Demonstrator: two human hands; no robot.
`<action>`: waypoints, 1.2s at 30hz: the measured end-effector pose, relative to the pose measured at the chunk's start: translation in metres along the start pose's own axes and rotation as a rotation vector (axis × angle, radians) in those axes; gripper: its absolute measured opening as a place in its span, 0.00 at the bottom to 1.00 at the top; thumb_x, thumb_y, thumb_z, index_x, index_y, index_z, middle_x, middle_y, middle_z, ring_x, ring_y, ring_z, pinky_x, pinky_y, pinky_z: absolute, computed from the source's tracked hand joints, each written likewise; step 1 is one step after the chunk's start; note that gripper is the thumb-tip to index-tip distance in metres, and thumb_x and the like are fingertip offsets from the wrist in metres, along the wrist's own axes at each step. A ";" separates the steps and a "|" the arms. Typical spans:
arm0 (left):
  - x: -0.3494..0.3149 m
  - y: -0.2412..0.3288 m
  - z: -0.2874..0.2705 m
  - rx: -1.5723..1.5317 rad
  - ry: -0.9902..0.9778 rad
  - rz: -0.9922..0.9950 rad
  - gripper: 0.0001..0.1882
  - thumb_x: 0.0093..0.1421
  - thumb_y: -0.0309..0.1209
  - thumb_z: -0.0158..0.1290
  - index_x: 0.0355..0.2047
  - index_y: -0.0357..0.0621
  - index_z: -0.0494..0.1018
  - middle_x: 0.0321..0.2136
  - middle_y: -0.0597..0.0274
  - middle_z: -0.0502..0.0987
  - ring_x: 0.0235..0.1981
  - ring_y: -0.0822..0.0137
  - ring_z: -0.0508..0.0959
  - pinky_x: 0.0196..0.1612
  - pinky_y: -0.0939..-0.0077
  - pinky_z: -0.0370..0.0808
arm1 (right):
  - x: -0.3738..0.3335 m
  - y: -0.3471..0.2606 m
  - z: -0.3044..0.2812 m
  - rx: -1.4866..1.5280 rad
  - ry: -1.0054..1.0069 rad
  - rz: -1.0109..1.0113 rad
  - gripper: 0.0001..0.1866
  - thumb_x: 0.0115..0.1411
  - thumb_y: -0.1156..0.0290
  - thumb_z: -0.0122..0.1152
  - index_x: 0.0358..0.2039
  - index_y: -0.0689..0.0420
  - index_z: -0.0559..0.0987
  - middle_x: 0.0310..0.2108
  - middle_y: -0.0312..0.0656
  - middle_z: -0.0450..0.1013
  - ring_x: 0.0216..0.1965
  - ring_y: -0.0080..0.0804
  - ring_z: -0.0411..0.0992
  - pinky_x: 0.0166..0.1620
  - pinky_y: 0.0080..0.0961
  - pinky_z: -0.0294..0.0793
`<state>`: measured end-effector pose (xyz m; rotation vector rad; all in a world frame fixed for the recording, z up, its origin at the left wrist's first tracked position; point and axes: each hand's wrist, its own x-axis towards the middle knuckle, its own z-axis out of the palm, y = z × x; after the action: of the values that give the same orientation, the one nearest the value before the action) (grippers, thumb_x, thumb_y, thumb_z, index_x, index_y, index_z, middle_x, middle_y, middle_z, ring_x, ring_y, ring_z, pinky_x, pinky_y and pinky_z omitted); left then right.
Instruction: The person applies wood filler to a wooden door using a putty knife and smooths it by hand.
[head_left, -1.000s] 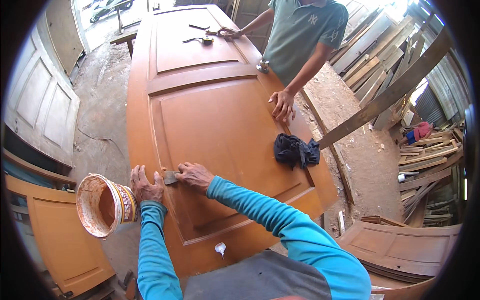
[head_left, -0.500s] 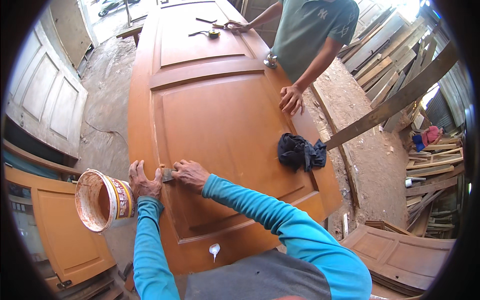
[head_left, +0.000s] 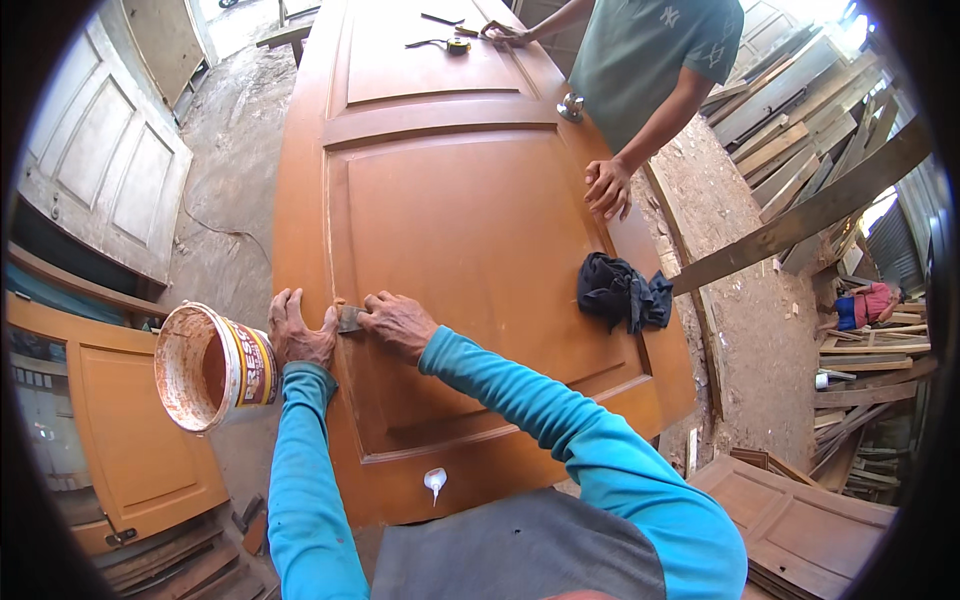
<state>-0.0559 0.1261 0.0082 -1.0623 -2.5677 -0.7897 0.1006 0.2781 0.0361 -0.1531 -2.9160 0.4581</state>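
Observation:
A brown panelled wooden door (head_left: 450,230) lies flat before me. My right hand (head_left: 398,326) grips a small putty knife (head_left: 350,318), its flat metal blade against the moulding along the door's left panel edge. A dab of orange-brown filler (head_left: 341,302) shows just beyond the blade. Beside it my left hand (head_left: 303,333) rests on the door's left edge, fingers apart, thumb close to the blade. Left of that hand is an open white bucket (head_left: 190,370), its inside smeared with orange-brown paste. A small white nozzle bottle (head_left: 435,480) lies near the door's close end.
A black cloth (head_left: 612,290) lies on the door's right side, near a co-worker's hand (head_left: 608,187). Farther off are a tape measure (head_left: 458,46) and a round doorknob (head_left: 570,107). A long plank (head_left: 800,215) slants in from the right. Stacked boards and other doors stand around.
The view has shifted, so the door and bucket appear slightly farther right. Both my hands stay at the same stretch of moulding, with the putty knife still held in the right one.

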 end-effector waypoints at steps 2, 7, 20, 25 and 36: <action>-0.001 -0.003 -0.001 0.001 0.012 0.000 0.35 0.53 0.44 0.69 0.57 0.39 0.74 0.60 0.47 0.72 0.64 0.45 0.71 0.67 0.50 0.69 | -0.002 -0.004 -0.007 0.001 -0.023 0.010 0.09 0.64 0.68 0.56 0.40 0.56 0.82 0.45 0.47 0.76 0.49 0.45 0.76 0.51 0.39 0.80; -0.001 -0.003 0.003 -0.012 0.002 0.002 0.35 0.54 0.43 0.68 0.58 0.38 0.74 0.60 0.46 0.72 0.64 0.44 0.71 0.68 0.50 0.69 | -0.004 -0.004 -0.002 -0.006 -0.003 0.010 0.09 0.64 0.68 0.56 0.40 0.55 0.82 0.45 0.47 0.76 0.49 0.45 0.76 0.51 0.39 0.80; 0.003 -0.007 0.003 -0.012 0.033 0.073 0.33 0.57 0.48 0.67 0.57 0.39 0.78 0.59 0.43 0.75 0.64 0.45 0.73 0.68 0.50 0.70 | -0.016 0.011 -0.013 -0.018 -0.014 0.010 0.08 0.64 0.67 0.59 0.38 0.54 0.84 0.39 0.47 0.78 0.44 0.47 0.80 0.44 0.42 0.82; 0.000 -0.025 0.003 -0.013 0.036 0.094 0.31 0.60 0.45 0.67 0.57 0.38 0.78 0.61 0.45 0.74 0.64 0.46 0.73 0.68 0.55 0.71 | -0.013 -0.001 -0.027 0.011 0.022 -0.014 0.09 0.64 0.67 0.59 0.42 0.53 0.84 0.42 0.47 0.79 0.48 0.46 0.79 0.48 0.41 0.81; 0.000 -0.013 0.001 -0.024 0.024 0.046 0.33 0.57 0.48 0.68 0.55 0.37 0.79 0.61 0.46 0.73 0.65 0.47 0.71 0.68 0.52 0.70 | 0.001 0.007 -0.039 -0.024 -0.082 -0.066 0.10 0.61 0.73 0.61 0.43 0.53 0.83 0.44 0.43 0.79 0.50 0.45 0.77 0.50 0.41 0.79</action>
<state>-0.0656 0.1191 0.0021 -1.1079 -2.5108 -0.8184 0.1080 0.2958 0.0703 -0.0429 -2.9965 0.4292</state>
